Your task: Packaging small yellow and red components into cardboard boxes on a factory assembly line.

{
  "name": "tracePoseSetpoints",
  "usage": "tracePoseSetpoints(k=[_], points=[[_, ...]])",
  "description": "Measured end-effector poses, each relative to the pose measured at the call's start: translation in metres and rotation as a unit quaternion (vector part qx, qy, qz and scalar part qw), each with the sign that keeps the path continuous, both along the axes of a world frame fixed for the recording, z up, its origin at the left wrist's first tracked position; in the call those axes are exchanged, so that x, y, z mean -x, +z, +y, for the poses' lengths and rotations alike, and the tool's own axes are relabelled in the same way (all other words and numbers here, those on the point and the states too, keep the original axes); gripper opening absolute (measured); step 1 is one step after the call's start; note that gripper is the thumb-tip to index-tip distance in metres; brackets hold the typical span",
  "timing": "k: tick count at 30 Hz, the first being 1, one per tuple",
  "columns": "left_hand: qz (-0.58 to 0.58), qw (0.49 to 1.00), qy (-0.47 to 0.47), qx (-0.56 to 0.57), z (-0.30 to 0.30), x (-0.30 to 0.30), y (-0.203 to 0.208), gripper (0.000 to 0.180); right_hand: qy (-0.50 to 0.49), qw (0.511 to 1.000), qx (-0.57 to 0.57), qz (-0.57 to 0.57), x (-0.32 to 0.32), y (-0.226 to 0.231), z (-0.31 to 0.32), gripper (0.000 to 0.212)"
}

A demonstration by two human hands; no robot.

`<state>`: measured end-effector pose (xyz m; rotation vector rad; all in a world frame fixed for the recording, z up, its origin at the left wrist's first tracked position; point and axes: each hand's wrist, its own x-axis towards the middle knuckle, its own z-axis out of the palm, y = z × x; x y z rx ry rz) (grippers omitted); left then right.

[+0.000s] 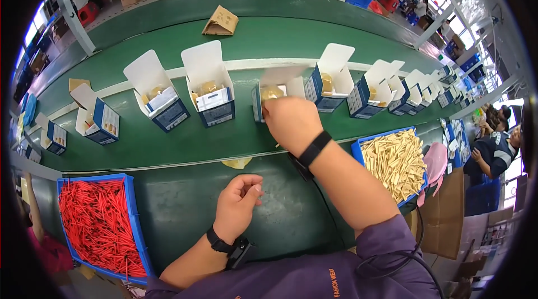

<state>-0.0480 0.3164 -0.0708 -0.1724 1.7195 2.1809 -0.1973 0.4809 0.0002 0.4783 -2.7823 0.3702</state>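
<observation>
One blue-white box (258, 106), lid (284, 75) raised, gold item (272, 92) inside; right hand (292, 122) at box, grip unclear; left hand (240, 204) half-curled, released.

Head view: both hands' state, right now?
Left hand: half-open, loosely curled, nothing visible in it.
Right hand: at an open blue-and-white cardboard box; grip hidden, holding cannot be told.

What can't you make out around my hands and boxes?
All head view:
Right hand: whatever it may hold, hidden by its own back.
Left hand: palm, hidden by the curled hand.
Box at right hand: front, partly covered by it; lid blurred.
Far right boxes: contents, too small.
</observation>
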Motion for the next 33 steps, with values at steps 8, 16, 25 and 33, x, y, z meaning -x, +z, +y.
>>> tracePoseSetpoints(k=[8, 16, 25, 33], points=[[0.016, 0.999, 0.033, -0.020, 0.004, -0.003, 0.003, 0.019, 0.128, 0.987, 0.088, 0.037, -0.012, 0.022, 0.046, 0.013], [0.040, 0.999, 0.028, 0.000, 0.003, -0.009, 0.009, 0.019, 0.044, 0.994, 0.068, -0.067, -0.030, -0.066, 0.080, 0.012], [0.226, 0.864, 0.168, 0.417, -0.128, -0.084, 0.096, 0.031, 0.026, 0.925, 0.312, -0.214, -0.108, -0.026, 0.072, 0.014], [0.151, 0.647, 0.117, 0.739, -0.338, -0.100, -0.003, 0.036, 0.101, 0.732, 0.593, -0.321, -0.143, -0.081, 0.064, 0.015]])
